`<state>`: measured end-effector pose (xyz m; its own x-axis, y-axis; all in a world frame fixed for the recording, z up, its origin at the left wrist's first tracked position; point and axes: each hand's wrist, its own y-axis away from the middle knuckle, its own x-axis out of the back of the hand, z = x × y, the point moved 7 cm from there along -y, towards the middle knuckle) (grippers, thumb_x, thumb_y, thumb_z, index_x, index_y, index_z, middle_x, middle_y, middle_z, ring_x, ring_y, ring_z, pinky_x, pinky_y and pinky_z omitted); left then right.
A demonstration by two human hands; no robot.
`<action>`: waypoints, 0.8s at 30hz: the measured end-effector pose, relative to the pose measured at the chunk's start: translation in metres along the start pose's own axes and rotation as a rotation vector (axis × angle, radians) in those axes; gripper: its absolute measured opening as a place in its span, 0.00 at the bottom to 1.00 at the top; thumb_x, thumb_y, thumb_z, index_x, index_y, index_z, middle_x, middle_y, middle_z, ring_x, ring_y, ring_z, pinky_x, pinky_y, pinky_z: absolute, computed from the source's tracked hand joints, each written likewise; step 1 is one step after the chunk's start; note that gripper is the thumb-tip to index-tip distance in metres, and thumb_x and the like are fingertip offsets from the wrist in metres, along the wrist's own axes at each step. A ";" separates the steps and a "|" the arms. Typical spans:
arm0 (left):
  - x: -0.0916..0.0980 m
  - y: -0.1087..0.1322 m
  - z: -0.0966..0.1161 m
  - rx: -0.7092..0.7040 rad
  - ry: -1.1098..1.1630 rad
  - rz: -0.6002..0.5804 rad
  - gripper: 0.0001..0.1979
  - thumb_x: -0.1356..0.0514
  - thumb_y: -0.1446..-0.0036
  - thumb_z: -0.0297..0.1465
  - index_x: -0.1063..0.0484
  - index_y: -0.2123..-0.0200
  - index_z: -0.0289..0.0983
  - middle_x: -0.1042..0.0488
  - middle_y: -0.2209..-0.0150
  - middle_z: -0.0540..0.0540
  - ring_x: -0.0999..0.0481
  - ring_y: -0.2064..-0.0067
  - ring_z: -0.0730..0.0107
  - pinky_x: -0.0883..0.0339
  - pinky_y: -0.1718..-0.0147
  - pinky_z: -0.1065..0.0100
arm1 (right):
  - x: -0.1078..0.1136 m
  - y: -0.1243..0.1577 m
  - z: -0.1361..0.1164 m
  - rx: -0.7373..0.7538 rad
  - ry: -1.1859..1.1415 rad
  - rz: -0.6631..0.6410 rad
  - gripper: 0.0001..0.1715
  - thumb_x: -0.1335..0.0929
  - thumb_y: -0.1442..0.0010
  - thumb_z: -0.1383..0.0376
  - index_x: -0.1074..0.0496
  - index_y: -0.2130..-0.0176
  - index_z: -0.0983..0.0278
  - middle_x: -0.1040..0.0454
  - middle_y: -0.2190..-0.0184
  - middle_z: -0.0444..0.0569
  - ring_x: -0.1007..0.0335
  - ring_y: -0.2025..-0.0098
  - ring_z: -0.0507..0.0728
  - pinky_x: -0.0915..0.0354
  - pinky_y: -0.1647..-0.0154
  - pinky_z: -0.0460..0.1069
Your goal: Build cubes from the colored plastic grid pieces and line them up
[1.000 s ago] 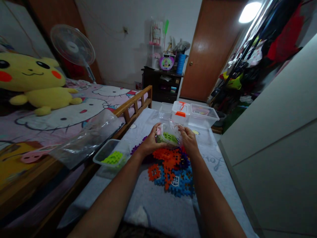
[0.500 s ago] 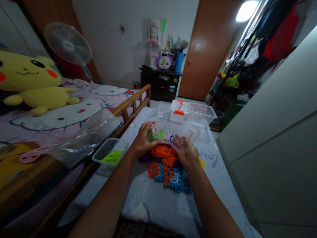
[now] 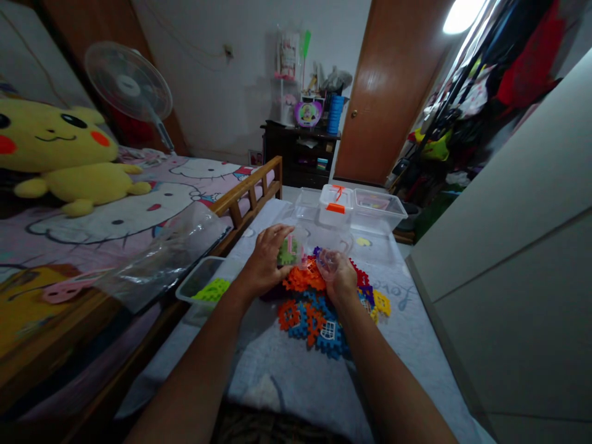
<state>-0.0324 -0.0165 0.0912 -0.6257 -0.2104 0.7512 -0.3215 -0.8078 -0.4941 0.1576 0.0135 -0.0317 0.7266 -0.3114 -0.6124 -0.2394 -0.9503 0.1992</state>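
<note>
My left hand [image 3: 267,256] grips a small clear plastic box [image 3: 296,243] with a pink latch; green pieces show through its side. My right hand [image 3: 341,277] is closed around a clear, shiny plastic piece [image 3: 326,261], whose exact kind I cannot make out. Both hands are above a pile of gear-edged plastic building pieces. Orange pieces [image 3: 303,276] lie just under the hands, blue pieces [image 3: 328,342] nearer me, and red pieces [image 3: 359,274] and a yellow piece [image 3: 382,303] to the right. My right hand and wrist hide part of the pile.
Left of the pile stands a clear tub [image 3: 185,290] with lime-green pieces [image 3: 213,290]. At the table's far end are a white box with an orange latch [image 3: 335,208] and a clear bin [image 3: 382,206]. A wooden bed rail [image 3: 245,191] borders the left; a pale cabinet [image 3: 518,265] borders the right.
My right hand has turned from palm up with fingers loosely spread to closed around the clear piece. Red, purple and yellow pieces now show on the right. The left hand keeps the box.
</note>
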 end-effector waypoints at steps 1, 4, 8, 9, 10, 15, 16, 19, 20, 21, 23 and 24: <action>0.001 0.000 0.004 -0.011 -0.011 -0.007 0.39 0.36 0.52 0.27 0.44 0.36 0.41 0.40 0.39 0.40 0.42 0.36 0.51 0.47 0.36 0.49 | -0.001 -0.002 0.000 0.020 0.017 -0.002 0.06 0.31 0.44 0.60 0.33 0.68 0.59 0.23 0.66 0.43 0.24 0.60 0.53 0.28 0.53 0.55; 0.002 0.000 0.016 -0.058 -0.050 -0.044 0.41 0.38 0.53 0.24 0.45 0.35 0.42 0.40 0.38 0.41 0.43 0.35 0.50 0.48 0.36 0.47 | -0.002 -0.011 -0.001 0.081 0.036 0.027 0.09 0.31 0.44 0.58 0.32 0.69 0.59 0.23 0.67 0.42 0.25 0.62 0.52 0.26 0.57 0.53; -0.005 0.003 0.031 -0.142 -0.085 -0.079 0.42 0.41 0.54 0.21 0.45 0.34 0.42 0.41 0.37 0.41 0.45 0.34 0.50 0.48 0.35 0.46 | 0.003 -0.027 -0.001 0.117 0.012 0.053 0.09 0.31 0.47 0.58 0.34 0.69 0.60 0.23 0.68 0.42 0.25 0.63 0.53 0.26 0.58 0.54; -0.007 0.004 0.035 -0.166 -0.094 -0.085 0.43 0.41 0.54 0.20 0.45 0.34 0.43 0.42 0.36 0.41 0.46 0.34 0.50 0.48 0.35 0.46 | 0.004 -0.031 -0.002 0.123 0.012 0.043 0.09 0.31 0.46 0.58 0.34 0.69 0.60 0.23 0.68 0.42 0.24 0.63 0.53 0.26 0.57 0.54; -0.010 0.004 0.039 -0.188 -0.105 -0.088 0.43 0.42 0.54 0.19 0.45 0.34 0.43 0.42 0.36 0.41 0.46 0.33 0.50 0.47 0.35 0.46 | 0.005 -0.034 -0.004 0.132 0.013 0.032 0.09 0.32 0.46 0.58 0.35 0.69 0.60 0.23 0.68 0.42 0.24 0.63 0.53 0.26 0.57 0.54; -0.025 0.004 0.063 -0.282 -0.185 -0.139 0.39 0.44 0.51 0.15 0.41 0.36 0.43 0.40 0.36 0.43 0.47 0.33 0.52 0.44 0.35 0.47 | 0.013 -0.039 -0.018 0.181 -0.011 0.004 0.08 0.32 0.47 0.59 0.34 0.68 0.60 0.22 0.67 0.44 0.24 0.61 0.55 0.26 0.59 0.53; -0.028 0.004 0.067 -0.295 -0.195 -0.154 0.37 0.45 0.50 0.15 0.40 0.37 0.43 0.40 0.36 0.43 0.47 0.32 0.52 0.44 0.35 0.48 | 0.014 -0.039 -0.021 0.186 -0.020 0.011 0.08 0.32 0.47 0.60 0.33 0.68 0.60 0.22 0.67 0.44 0.24 0.62 0.55 0.26 0.60 0.53; -0.031 0.003 0.074 -0.318 -0.217 -0.168 0.34 0.46 0.47 0.15 0.38 0.38 0.43 0.38 0.36 0.43 0.47 0.32 0.53 0.43 0.35 0.48 | 0.018 -0.037 -0.036 0.222 -0.032 0.040 0.07 0.31 0.47 0.60 0.32 0.68 0.61 0.22 0.67 0.45 0.24 0.63 0.54 0.27 0.61 0.51; -0.031 0.003 0.075 -0.321 -0.226 -0.166 0.34 0.46 0.47 0.15 0.38 0.38 0.43 0.38 0.36 0.43 0.47 0.32 0.53 0.44 0.35 0.48 | 0.019 -0.036 -0.041 0.241 -0.024 0.046 0.08 0.31 0.46 0.60 0.32 0.68 0.61 0.22 0.67 0.44 0.24 0.63 0.54 0.28 0.62 0.51; -0.031 0.003 0.075 -0.324 -0.236 -0.162 0.33 0.46 0.47 0.15 0.38 0.38 0.43 0.38 0.36 0.43 0.48 0.32 0.53 0.44 0.35 0.48 | 0.020 -0.036 -0.046 0.261 -0.010 0.047 0.08 0.31 0.46 0.60 0.32 0.67 0.60 0.22 0.67 0.44 0.24 0.64 0.53 0.28 0.63 0.50; -0.028 0.002 0.072 -0.317 -0.254 -0.148 0.34 0.46 0.47 0.15 0.39 0.38 0.42 0.39 0.36 0.43 0.48 0.32 0.52 0.45 0.35 0.47 | 0.023 -0.035 -0.055 0.305 0.034 0.056 0.10 0.30 0.46 0.58 0.32 0.67 0.60 0.22 0.67 0.43 0.25 0.65 0.52 0.29 0.65 0.48; -0.025 0.002 0.070 -0.303 -0.260 -0.132 0.35 0.46 0.47 0.15 0.39 0.37 0.42 0.39 0.36 0.43 0.48 0.32 0.51 0.45 0.35 0.47 | 0.025 -0.035 -0.058 0.323 0.060 0.064 0.11 0.30 0.46 0.57 0.32 0.66 0.60 0.23 0.68 0.43 0.26 0.67 0.51 0.30 0.66 0.46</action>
<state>0.0319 -0.0512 0.1023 -0.3774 -0.2787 0.8831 -0.6060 -0.6468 -0.4631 0.2210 0.0387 -0.0094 0.7380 -0.3788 -0.5585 -0.4703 -0.8822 -0.0232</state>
